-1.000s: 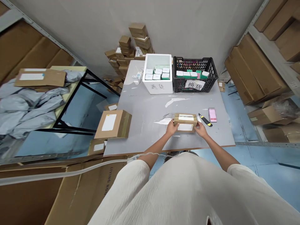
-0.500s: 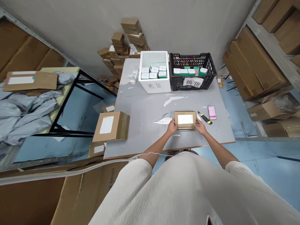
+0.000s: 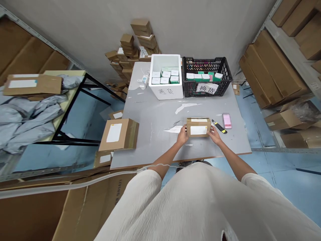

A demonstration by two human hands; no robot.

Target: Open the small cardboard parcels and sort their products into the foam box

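Observation:
A small brown cardboard box [image 3: 198,122] with a white label is held between my two hands near the table's front edge. My left hand [image 3: 183,134] grips its left end, fingers wrapped at the side. On the right end, my right hand [image 3: 214,135] is closed round the edge. The box is tilted, so its labelled side and another taped side both show. Just right of it lies a black and yellow utility knife [image 3: 219,126], and beyond that a pink item in a clear case [image 3: 227,121].
At the table's [image 3: 150,124] back stand a white foam box [image 3: 166,92] and a black crate [image 3: 227,75], both holding white and green boxes. A larger carton [image 3: 117,135] sits at the left edge. Grey bags [image 3: 32,113] lie on a side table. A white cable [image 3: 100,180] crosses in front.
The box has been tipped in my hands: its labelled face has turned toward me, and a taped side now shows along the back. Both hands keep their hold.

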